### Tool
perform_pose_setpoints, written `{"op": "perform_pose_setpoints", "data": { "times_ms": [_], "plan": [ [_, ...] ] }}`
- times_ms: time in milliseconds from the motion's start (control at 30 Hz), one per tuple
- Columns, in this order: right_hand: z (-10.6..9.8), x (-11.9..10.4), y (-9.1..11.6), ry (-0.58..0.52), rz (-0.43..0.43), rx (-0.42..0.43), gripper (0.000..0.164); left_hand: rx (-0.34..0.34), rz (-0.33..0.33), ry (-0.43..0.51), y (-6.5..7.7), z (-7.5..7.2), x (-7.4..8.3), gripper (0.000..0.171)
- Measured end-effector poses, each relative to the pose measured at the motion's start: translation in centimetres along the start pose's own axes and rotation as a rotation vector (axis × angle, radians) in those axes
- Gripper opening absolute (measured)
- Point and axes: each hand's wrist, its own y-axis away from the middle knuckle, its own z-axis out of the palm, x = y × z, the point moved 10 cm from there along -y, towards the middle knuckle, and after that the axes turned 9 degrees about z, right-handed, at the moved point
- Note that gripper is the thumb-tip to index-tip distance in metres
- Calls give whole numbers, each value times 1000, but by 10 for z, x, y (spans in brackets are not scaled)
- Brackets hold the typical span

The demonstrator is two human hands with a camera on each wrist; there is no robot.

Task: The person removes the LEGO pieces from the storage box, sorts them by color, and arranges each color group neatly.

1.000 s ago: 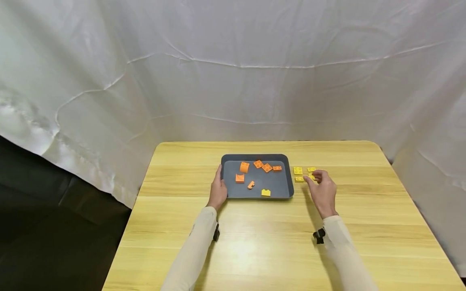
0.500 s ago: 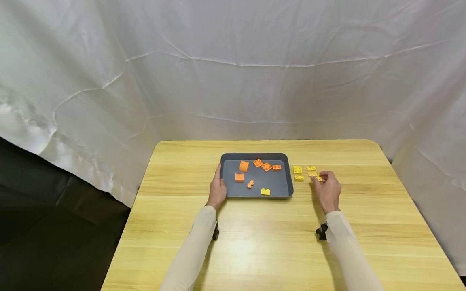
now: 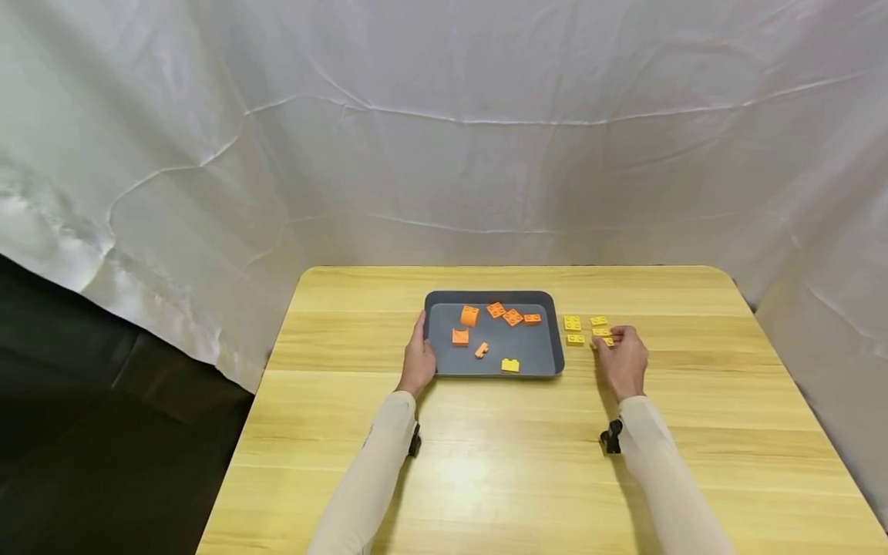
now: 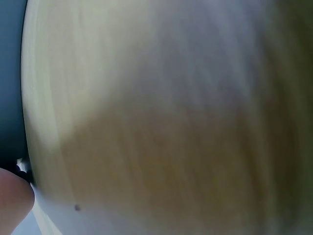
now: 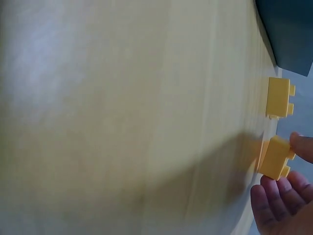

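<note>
My left hand point(image 3: 416, 362) rests along the left side of a dark grey tray point(image 3: 489, 375), fingers fairly straight and thumb by the near corner. In the left wrist view only a thumb point(image 4: 13, 200) beside the tray wall point(image 4: 11, 88) shows. My right hand point(image 3: 624, 364) pinches a small yellow toy brick point(image 5: 275, 157) between thumb and fingertips, low over the table to the right of the tray. Just beyond it lie other yellow bricks, one at the back point(image 3: 598, 321) and one 2x2 brick point(image 3: 572, 323). Another yellow brick point(image 3: 575, 340) sits nearer the tray.
Inside the tray are several orange bricks, among them a curved piece point(image 3: 469, 316) and a 2x2 brick point(image 3: 512, 317), plus one yellow brick point(image 3: 509, 365). The wooden table point(image 3: 513, 462) ends at a pale curtain point(image 3: 486, 193) behind.
My right hand has shifted a little to the right and now pinches a brick there; a yellow brick its fingers partly covered shows more fully. The left hand stays at the tray.
</note>
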Motion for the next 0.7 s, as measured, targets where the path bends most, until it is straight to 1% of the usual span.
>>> {"op": "perform_pose_setpoints", "data": {
  "times_ms": [300,500,700],
  "plan": [
    [3,0,-1,42,47,-24,40,-5,5,0,-1,1,-1,63],
    [1,-6,2,48,44,-23,40,-5,-2,-6,0,0,-1,63],
    [2,-4,3,59,62,-33,40,-2,1,-9,-1,-1,0,63]
  ]
}}
